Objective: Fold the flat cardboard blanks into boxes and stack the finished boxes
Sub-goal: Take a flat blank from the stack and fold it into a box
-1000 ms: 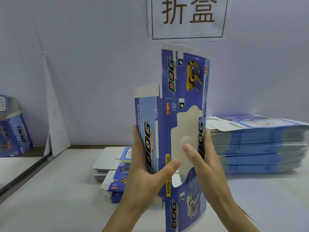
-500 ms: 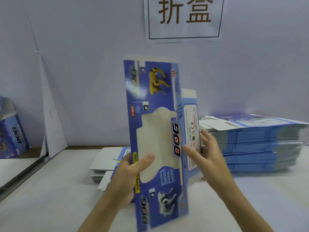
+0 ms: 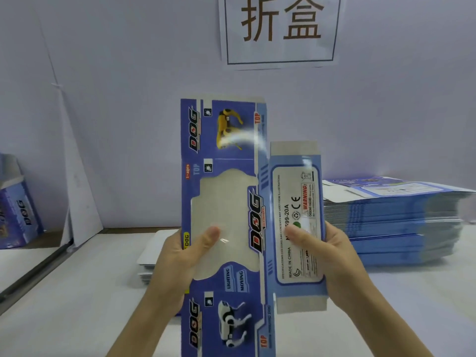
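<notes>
I hold one blue "DOG" cardboard blank (image 3: 231,191) upright in front of me, its printed side facing me. My left hand (image 3: 180,256) grips its left edge, thumb pressed on the clear window. My right hand (image 3: 324,251) grips the pale-blue side panel with the warning label, thumb on the front, fingers behind. A tall stack of flat blanks (image 3: 396,222) lies on the table at the right. A folded blue box (image 3: 18,215) stands at the far left.
A small pile of blanks (image 3: 152,256), white side up, lies on the white table (image 3: 77,292) behind my left hand. A white sign with two characters (image 3: 280,29) hangs on the wall. A white sheet (image 3: 77,181) leans at the back left.
The blank has turned so its front and the label side panel now face me. My right hand has shifted onto the side panel, and my left hand has moved to the left edge.
</notes>
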A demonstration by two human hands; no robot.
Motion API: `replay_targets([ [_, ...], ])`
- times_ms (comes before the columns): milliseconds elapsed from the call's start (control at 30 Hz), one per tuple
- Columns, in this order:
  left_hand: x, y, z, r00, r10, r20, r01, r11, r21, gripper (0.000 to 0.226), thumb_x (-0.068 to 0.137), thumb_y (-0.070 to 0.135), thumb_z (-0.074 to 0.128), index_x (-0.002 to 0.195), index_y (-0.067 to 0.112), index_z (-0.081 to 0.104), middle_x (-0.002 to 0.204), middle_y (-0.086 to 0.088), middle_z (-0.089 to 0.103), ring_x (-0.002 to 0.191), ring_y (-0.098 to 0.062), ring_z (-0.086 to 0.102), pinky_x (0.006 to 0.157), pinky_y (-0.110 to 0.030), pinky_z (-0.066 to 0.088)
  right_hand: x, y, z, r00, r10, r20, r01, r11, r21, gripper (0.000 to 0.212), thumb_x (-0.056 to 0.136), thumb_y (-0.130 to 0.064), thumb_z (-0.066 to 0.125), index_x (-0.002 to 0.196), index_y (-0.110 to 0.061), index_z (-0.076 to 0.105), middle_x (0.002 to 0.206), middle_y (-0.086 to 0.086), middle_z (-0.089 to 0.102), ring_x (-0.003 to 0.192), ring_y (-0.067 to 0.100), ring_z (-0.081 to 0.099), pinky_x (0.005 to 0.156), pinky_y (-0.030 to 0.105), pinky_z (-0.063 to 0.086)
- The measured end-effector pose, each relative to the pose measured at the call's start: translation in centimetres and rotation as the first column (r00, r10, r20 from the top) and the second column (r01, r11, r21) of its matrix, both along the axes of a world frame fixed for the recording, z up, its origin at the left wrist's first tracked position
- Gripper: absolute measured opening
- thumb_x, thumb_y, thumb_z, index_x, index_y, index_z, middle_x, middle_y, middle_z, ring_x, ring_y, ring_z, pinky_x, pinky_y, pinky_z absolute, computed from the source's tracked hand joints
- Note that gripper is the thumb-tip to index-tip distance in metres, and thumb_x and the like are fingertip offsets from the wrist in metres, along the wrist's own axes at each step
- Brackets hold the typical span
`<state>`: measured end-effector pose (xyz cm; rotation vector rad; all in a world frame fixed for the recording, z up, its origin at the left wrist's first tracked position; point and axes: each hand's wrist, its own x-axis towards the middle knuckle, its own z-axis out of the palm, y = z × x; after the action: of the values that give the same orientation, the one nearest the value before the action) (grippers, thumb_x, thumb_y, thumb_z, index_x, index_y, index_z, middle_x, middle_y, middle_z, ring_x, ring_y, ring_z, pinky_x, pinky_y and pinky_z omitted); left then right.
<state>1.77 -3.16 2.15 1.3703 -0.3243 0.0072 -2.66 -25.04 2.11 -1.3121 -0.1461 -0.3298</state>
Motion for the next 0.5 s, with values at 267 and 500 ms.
replay_targets([
  [267, -0.21, 0.16, 0.10, 1.000, 0.025, -0.004, -0.025, 0.999, 0.039, 0.053, 0.053, 0.041, 0.073, 0.100, 0.017, 0.062, 0.084, -0.010, 0.075, 0.071, -0.030, 0.073, 0.050, -0.032, 0.058, -0.18, 0.20, 0.22, 0.999, 0.030, -0.020, -0.030, 1.000, 0.007, 0.024, 0.063, -0.026, 0.077, 0.087, -0.028, 0.078, 0.094, 0.014, 0.076, 0.078, 0.029, 0.075, 0.057, 0.032, 0.059],
  [500, -0.66, -0.08, 0.65, 0.999, 0.023, -0.028, -0.022, 0.999, 0.030, 0.039, 0.060, 0.039, 0.069, 0.093, 0.018, 0.063, 0.079, -0.010, 0.075, 0.066, -0.029, 0.073, 0.046, -0.029, 0.055, -0.31, -0.25, 0.37, 0.997, 0.070, -0.026, -0.069, 0.997, 0.028, 0.025, 0.064, -0.025, 0.079, 0.089, -0.027, 0.078, 0.097, 0.015, 0.076, 0.079, 0.029, 0.075, 0.057, 0.033, 0.059],
])
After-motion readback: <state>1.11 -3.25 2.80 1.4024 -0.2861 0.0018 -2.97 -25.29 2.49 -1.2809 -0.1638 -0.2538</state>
